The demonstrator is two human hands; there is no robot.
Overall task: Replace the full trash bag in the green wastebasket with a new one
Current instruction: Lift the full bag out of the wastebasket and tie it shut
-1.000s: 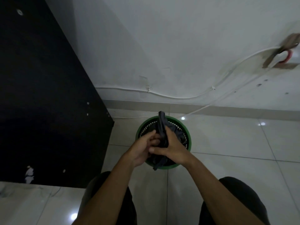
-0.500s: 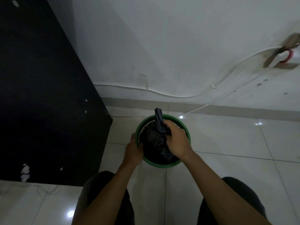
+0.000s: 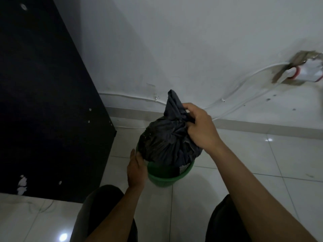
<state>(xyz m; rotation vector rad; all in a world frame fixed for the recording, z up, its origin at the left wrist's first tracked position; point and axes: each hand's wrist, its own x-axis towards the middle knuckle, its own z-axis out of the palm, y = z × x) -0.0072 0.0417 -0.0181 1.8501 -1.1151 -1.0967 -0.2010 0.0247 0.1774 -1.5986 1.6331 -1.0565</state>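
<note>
A full black trash bag (image 3: 164, 142), bulging and gathered at its neck, hangs partly out of the green wastebasket (image 3: 166, 177) on the tiled floor. My right hand (image 3: 201, 128) is closed around the bag's twisted neck, and the loose top of the bag sticks up above my fingers. My left hand (image 3: 136, 170) presses against the left side of the wastebasket's rim. The bag hides most of the basket's opening.
A tall black panel (image 3: 43, 102) stands close on the left. The white wall (image 3: 192, 49) carries white cables (image 3: 244, 95) and a taped fitting (image 3: 304, 70) at the right. My knees show at the bottom of the view.
My right hand has lifted the bag up out of the basket. My left hand left the bag's neck and moved down to the basket's rim.
</note>
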